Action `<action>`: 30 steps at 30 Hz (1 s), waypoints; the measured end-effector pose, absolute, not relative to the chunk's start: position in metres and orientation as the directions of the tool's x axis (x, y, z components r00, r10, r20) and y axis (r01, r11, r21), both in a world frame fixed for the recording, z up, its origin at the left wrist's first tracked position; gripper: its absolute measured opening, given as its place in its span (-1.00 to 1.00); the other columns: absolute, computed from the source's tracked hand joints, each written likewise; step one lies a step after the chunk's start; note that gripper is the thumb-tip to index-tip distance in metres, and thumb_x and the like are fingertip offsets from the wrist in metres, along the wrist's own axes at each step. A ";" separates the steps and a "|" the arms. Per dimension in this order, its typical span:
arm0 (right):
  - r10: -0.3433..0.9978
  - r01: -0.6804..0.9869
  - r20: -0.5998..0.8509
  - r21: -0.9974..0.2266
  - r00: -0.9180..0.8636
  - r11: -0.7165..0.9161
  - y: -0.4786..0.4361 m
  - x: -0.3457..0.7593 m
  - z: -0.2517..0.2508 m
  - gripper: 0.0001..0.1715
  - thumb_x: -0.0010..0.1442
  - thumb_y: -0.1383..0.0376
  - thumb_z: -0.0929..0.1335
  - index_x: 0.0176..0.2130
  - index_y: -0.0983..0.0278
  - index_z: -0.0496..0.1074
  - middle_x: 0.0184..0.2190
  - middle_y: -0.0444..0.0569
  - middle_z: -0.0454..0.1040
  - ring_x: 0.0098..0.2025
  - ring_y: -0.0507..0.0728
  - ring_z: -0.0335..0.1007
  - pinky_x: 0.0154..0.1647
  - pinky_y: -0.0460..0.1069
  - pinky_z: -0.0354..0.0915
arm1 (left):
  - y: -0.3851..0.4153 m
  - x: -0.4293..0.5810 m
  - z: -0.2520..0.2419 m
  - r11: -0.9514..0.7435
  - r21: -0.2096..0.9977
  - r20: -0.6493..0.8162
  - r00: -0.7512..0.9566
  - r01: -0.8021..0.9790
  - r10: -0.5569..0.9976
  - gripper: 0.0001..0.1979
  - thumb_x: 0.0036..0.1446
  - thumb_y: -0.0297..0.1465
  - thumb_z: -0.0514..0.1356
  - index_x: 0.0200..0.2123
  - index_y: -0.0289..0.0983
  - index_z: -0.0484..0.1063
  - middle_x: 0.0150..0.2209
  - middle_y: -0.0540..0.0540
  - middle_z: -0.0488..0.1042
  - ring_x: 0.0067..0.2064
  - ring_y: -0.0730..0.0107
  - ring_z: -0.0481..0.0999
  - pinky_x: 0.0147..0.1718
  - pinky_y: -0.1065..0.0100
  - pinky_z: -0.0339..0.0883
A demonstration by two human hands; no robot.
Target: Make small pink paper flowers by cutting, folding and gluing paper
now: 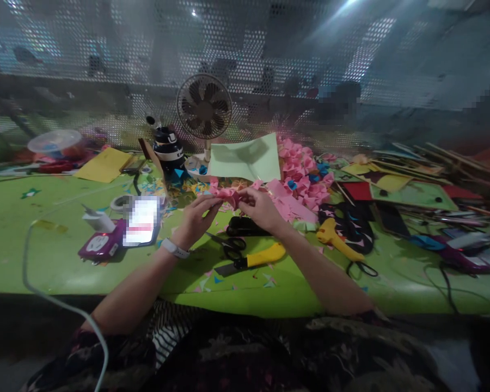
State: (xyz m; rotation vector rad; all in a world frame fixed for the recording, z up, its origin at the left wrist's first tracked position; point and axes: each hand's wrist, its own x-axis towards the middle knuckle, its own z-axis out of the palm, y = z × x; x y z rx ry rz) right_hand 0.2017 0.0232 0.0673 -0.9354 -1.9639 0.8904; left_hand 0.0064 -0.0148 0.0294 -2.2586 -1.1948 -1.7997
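Note:
Between the fingertips of both hands is a small pink folded-paper flower. My left hand, with a white band on its wrist, pinches its left side. My right hand grips it from the right, fingers curled. Behind it lies a big heap of pink paper flowers with a few blue ones. A pale green paper sheet leans at the back. Below the hands are a black stapler-like tool, dark-handled scissors and a yellow-handled cutter knife.
A lit phone and a purple device lie left. A fan and dark bottle stand behind. Right are a yellow glue gun, another phone and stacked coloured sheets. A pale cable crosses the table's front edge.

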 end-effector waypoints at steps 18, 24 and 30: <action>0.839 0.300 0.386 -0.807 -0.385 0.509 0.026 0.203 0.063 -0.67 0.18 0.35 0.30 -0.02 0.27 0.31 -0.28 -0.07 0.52 -0.38 0.04 0.47 -0.25 -0.01 0.39 | -0.013 0.002 0.030 -0.423 0.904 0.428 -0.176 0.064 0.887 -0.62 0.06 -0.22 0.32 -0.09 -0.29 0.49 -0.12 -0.20 0.61 -0.17 0.30 0.62 -0.29 0.36 0.56; 0.847 0.294 0.347 -0.827 -0.403 0.479 0.029 0.202 0.058 -0.65 0.17 0.36 0.32 -0.02 0.26 0.33 -0.32 -0.12 0.50 -0.43 0.00 0.44 -0.31 -0.04 0.37 | -0.012 0.002 0.033 -0.270 0.963 0.270 -0.046 0.008 0.962 -0.67 0.04 -0.13 0.33 -0.31 -0.30 0.55 -0.40 -0.11 0.60 -0.37 0.28 0.62 -0.49 0.39 0.52; 0.855 0.290 0.341 -0.836 -0.391 0.466 0.031 0.201 0.053 -0.64 0.17 0.36 0.32 -0.01 0.27 0.34 -0.32 -0.11 0.50 -0.40 0.02 0.44 -0.28 -0.02 0.40 | -0.014 0.000 0.035 -0.229 0.973 0.229 -0.042 0.004 0.972 -0.62 0.01 -0.08 0.32 -0.38 -0.32 0.55 -0.40 -0.14 0.59 -0.38 0.24 0.62 -0.45 0.32 0.53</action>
